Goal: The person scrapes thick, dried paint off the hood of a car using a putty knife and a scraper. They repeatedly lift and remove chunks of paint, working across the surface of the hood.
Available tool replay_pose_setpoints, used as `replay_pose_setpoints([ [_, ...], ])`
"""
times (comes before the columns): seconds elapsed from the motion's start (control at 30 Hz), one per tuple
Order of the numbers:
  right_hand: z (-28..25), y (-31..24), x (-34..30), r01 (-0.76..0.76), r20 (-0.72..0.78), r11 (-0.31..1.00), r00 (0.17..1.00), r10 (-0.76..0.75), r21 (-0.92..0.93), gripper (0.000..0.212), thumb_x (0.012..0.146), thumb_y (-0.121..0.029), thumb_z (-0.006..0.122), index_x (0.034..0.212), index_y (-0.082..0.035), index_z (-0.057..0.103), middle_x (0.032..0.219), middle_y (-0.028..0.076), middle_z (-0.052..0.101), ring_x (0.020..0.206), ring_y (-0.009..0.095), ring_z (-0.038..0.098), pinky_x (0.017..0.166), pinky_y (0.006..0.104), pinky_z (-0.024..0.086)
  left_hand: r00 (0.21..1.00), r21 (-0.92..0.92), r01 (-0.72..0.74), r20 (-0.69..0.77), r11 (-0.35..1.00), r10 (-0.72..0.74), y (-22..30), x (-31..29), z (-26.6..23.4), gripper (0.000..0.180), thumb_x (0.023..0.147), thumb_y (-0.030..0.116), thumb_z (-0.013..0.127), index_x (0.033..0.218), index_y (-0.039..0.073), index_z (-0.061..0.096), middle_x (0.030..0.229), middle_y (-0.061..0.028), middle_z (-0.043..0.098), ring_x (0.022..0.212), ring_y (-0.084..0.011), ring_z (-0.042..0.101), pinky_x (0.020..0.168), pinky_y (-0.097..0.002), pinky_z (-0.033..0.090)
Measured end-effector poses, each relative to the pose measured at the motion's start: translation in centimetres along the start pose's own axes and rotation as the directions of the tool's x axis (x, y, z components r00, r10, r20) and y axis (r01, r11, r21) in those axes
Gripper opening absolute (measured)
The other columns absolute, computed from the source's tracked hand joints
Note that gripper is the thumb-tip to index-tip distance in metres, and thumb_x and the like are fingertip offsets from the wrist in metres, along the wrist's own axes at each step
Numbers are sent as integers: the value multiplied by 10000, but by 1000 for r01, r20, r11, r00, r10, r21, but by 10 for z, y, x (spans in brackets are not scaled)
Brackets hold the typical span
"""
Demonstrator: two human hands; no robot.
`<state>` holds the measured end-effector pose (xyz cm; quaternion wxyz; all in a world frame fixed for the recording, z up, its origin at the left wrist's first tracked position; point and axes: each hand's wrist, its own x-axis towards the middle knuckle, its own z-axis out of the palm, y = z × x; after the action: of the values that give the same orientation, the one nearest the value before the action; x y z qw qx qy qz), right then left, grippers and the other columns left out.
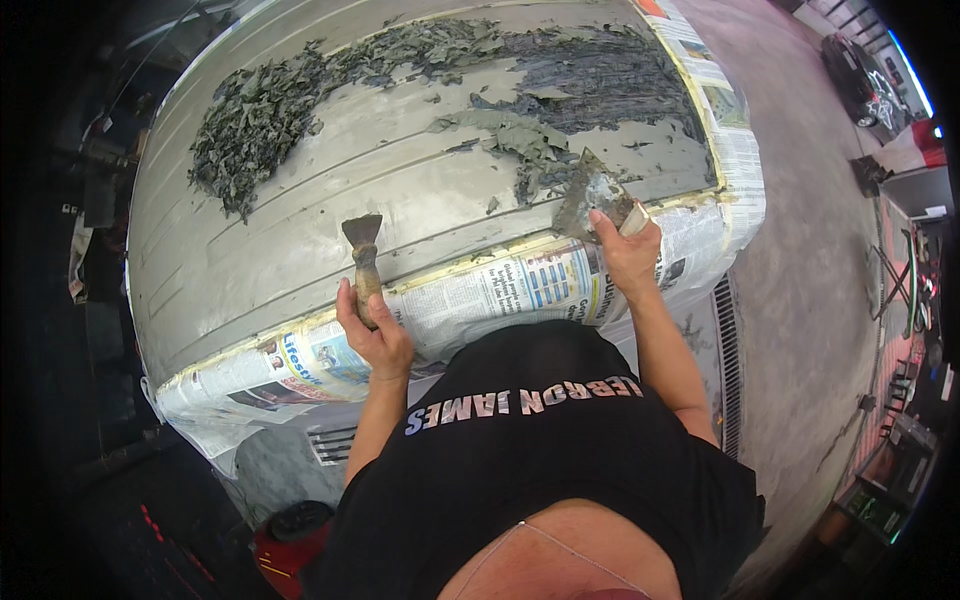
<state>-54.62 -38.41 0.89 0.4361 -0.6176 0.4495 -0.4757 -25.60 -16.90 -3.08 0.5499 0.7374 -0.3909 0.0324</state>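
Observation:
My left hand [383,342] is wrapped around the worn handle of a narrow scraper [366,240], its dark blade pointing away from me over the near edge of a ribbed grey vehicle roof [300,230]. Farther right, my right hand [632,258] grips a wide, stained scraper [590,195] by its pale handle, thumb pressed on the blade. That blade is close to loose strips of peeled dark coating [525,140]. A heap of curled flakes [255,130] lies at the roof's left. Wrinkled dark coating [610,75] covers the far right part.
Newspaper sheets [440,315] and tape line the roof's near and right edges. A slotted floor grate [729,370] runs to my right on the concrete floor [790,270]. A dark car [850,80] stands far right. Something red [285,555] sits low at left.

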Motion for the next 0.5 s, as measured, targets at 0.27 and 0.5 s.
replay_pose_setpoints([
  [0.27,20,-3,-10,-26,45,1000,999,27,-8,195,933,-114,758,1067,24,721,861,61,746,755,95,648,696,277,531,999,23,-39,1,999,39,11,2,0,489,1064,137,574,1478,-83,432,1286,-218,582,1128,-279,584,1022,-385,458],
  [0.5,38,-10,-3,5,48,1000,999,-5,4,236,932,-158,776,1074,20,711,906,88,742,808,131,666,747,300,541,999,-6,-39,8,999,39,4,2,1,489,1066,125,567,1485,-78,416,1276,-208,583,1121,-260,576,991,-360,470],
])
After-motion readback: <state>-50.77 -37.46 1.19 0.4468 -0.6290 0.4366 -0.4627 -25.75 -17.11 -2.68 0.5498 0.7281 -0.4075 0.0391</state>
